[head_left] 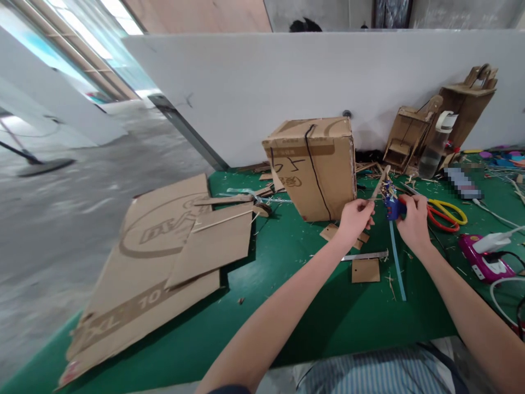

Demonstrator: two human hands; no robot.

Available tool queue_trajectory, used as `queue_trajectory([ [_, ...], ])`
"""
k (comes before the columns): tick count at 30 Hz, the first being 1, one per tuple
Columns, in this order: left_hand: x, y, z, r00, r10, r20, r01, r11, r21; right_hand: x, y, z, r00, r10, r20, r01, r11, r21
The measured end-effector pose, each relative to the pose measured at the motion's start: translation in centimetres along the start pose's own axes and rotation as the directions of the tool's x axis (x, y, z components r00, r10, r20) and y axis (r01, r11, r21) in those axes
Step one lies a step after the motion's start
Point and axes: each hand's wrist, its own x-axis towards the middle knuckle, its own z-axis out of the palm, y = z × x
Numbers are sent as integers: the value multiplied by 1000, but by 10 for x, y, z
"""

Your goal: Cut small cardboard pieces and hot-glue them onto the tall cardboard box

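My left hand (356,216) is closed in a pinch near the cardboard box, with a narrow wooden strip (381,183) rising from its fingertips. A thin stick also seems to poke out there toward the right. Close by, my right hand (413,219) has its fingers closed round a small blue object (392,209) topped with a glittering, multicoloured clump; its kind is unclear. Red-handled scissors (445,225) lie just behind and right of that hand. Below the hands are a pale blue strip (396,262), a metal ruler (365,255) and a small cardboard square (366,271).
A cardboard box (328,175) stands upright behind my left hand. Cardboard sheets (164,235) cover the left of the green table (262,306). Yellow-handled scissors (455,208), a water bottle (437,145), wooden models (463,109), a phone (462,182) and a magenta power socket (486,260) are at right.
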Motion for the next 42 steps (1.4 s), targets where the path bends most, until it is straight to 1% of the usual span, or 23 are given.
queue_trajectory([
  [3, 0, -2, -2, 1000, -6, -26, 7, 999, 49, 2, 5, -1, 992, 77, -102, -69, 994, 84],
  [6, -2, 0, -2, 999, -15, -30, 18, 994, 105, 5, 10, -5, 971, 148, -188, -130, 986, 105],
  [10, -17, 9, -8, 1000, 7, -27, -1, 975, 222, 6, 13, -6, 962, 180, -206, -155, 979, 129],
  [12, -33, 14, -20, 995, 95, -35, -78, 939, 334, 6, 14, -3, 959, 199, -203, -174, 975, 136],
  [13, -43, 15, -29, 989, 144, -41, -115, 905, 409, 6, 14, -2, 957, 207, -205, -181, 974, 136],
  [15, -68, 16, -54, 977, 204, -58, -142, 831, 539, 6, 13, 1, 954, 207, -215, -179, 974, 141],
  [16, -81, 15, -68, 975, 216, -46, -148, 794, 589, 6, 12, 2, 954, 198, -225, -169, 975, 144],
  [18, -106, 11, -102, 966, 255, -50, -143, 685, 714, 6, 8, 2, 960, 166, -227, -134, 980, 147],
  [19, -117, 8, -119, 961, 265, -72, -117, 629, 768, 6, 6, 2, 970, 139, -198, -111, 983, 146],
  [21, -132, 2, -152, 944, 278, -177, 0, 537, 843, 5, 1, -1, 989, 104, -103, -89, 985, 145],
  [23, -139, -2, -179, 920, 254, -299, 170, 431, 886, 5, -2, -4, 994, 106, 1, -105, 985, 134],
  [25, -139, -2, -197, 906, 189, -378, 308, 317, 897, 5, -3, -8, 989, 125, 84, -135, 984, 113],
  [27, -132, 0, -206, 898, 120, -423, 395, 202, 896, 6, -3, -12, 979, 137, 152, -154, 982, 106],
  [30, -118, 5, -205, 891, 79, -448, 444, 59, 894, 7, -4, -14, 969, 151, 198, -180, 974, 135],
  [32, -111, 8, -195, 875, 140, -464, 469, -10, 883, 6, -6, -14, 961, 172, 215, -211, 962, 172],
  [33, -109, 9, -186, 868, 183, -461, 472, -20, 881, 5, -6, -13, 956, 185, 226, -230, 954, 192],
  [34, -107, 11, -176, 875, 212, -436, 449, -14, 894, 4, -7, -12, 950, 197, 244, -250, 945, 210],
  [35, -105, 11, -164, 897, 228, -379, 390, -1, 921, 3, -7, -11, 942, 209, 264, -271, 936, 225],
  [36, -102, 12, -150, 936, 211, -282, 288, 5, 958, 1, -7, -10, 933, 220, 284, -289, 928, 233],
  [37, -99, 11, -136, 979, 160, -124, 124, 10, 992, 0, -8, -10, 926, 229, 302, -305, 923, 236],
  [38, -96, 9, -123, 992, 117, 43, -45, 13, 999, -1, -7, -10, 918, 238, 318, -320, 917, 237],
  [39, -91, 7, -109, 980, 84, 182, -185, 23, 982, -1, -7, -10, 910, 249, 332, -335, 912, 237],
  [42, -74, -1, -79, 909, 81, 410, -413, 20, 911, -2, -7, -12, 890, 275, 363, -371, 899, 231],
])
